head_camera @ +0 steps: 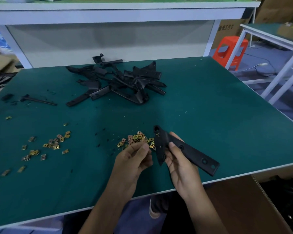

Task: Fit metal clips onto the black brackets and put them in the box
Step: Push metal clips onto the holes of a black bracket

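Note:
My right hand (178, 159) grips a long black bracket (193, 154) above the near edge of the green table (210, 107). The bracket's round-holed end points away from me. My left hand (135, 157) is just left of it, fingers curled, pinching a small gold metal clip (151, 146) at the bracket's side edge. A heap of gold clips (137, 139) lies right behind my left hand. More clips (54, 143) are scattered to the left. A pile of black brackets (123, 81) sits at the table's far middle. A cardboard box (267, 205) stands below the table's right corner.
A thin black rod (38, 100) and small black bits lie at the far left of the table. A white shelf frame (108, 12) rises behind the table. An orange stool (230, 51) and a second bench (274, 41) stand to the right.

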A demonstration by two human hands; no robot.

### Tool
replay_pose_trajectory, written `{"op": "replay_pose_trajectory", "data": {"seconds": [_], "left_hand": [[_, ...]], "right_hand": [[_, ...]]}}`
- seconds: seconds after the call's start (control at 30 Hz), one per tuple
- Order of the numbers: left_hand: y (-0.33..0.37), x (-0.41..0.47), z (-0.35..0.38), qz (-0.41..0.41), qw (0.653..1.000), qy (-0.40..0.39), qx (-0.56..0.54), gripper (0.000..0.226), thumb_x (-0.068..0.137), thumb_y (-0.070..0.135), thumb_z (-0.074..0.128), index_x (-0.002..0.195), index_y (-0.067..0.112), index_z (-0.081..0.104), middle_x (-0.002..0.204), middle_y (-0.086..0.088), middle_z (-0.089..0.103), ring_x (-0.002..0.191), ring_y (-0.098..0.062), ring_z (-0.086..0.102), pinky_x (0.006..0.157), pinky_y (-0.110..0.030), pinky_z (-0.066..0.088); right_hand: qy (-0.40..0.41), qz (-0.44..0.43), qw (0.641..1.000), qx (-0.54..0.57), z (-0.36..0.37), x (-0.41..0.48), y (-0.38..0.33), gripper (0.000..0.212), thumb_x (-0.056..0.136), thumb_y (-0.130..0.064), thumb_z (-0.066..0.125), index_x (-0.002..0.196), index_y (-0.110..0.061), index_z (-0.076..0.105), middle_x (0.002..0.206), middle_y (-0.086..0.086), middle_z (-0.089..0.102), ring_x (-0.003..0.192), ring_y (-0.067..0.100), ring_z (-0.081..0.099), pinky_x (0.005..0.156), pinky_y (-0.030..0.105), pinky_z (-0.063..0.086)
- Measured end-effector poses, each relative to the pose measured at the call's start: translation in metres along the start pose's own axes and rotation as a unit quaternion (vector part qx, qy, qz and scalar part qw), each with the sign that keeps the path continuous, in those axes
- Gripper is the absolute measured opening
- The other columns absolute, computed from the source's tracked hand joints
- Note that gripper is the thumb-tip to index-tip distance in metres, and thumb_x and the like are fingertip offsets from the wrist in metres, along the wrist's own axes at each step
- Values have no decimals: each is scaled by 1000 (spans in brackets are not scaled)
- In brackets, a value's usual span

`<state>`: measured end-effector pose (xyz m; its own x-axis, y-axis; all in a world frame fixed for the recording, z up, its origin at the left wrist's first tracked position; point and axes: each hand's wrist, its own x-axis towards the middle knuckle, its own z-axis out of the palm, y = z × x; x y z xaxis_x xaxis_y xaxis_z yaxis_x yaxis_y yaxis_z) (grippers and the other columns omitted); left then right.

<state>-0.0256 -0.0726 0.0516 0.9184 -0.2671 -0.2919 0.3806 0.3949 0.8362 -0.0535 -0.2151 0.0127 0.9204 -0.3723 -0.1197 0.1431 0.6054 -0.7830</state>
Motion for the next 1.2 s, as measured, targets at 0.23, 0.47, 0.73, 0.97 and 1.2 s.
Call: {"op": "replay_pose_trajectory", "data": {"seconds": [0.23,0.47,0.73,0.97,1.2], "left_hand": [[-1,-3,6,-17,999,-8,-37,23,77,12,71,96,14,81,89,-9,74,76,-12,69,68,-22,59],[1,-6,11,-19,1000,-14,-14,25,89,0,64,94,16,82,99,-11,77,80,-13,73,66,-21,57],[1,-2,2,-73,996,-45,-17,24,72,10,74,93,16,81,92,-11,76,71,-12,70,61,-22,56],[18,7,-16,-124,978,-148,83,40,75,12,79,114,19,75,97,-14,73,75,-15,71,62,-23,56],[21,12,-14,-120,969,-174,128,30,80,19,78,110,19,76,105,-16,68,74,-12,67,65,-23,57]], "right_hand": [[0,-2,1000,2,-2,0,2,43,88,-18,67,130,-12,67,116,17,75,89,19,74,76,27,60],[-9,-3,1000,-8,-3,0,1,44,88,-19,68,132,-16,67,112,16,75,84,16,72,74,26,60],[-22,-15,999,-29,-2,-2,3,38,94,-13,64,132,-16,65,107,9,76,82,11,70,70,21,56],[-73,7,995,-60,0,-5,1,39,95,-19,66,134,-18,65,126,17,71,109,24,70,83,28,57],[-70,7,997,-44,1,-2,3,41,90,-25,72,131,-22,68,126,16,71,109,24,68,90,29,56]]}}
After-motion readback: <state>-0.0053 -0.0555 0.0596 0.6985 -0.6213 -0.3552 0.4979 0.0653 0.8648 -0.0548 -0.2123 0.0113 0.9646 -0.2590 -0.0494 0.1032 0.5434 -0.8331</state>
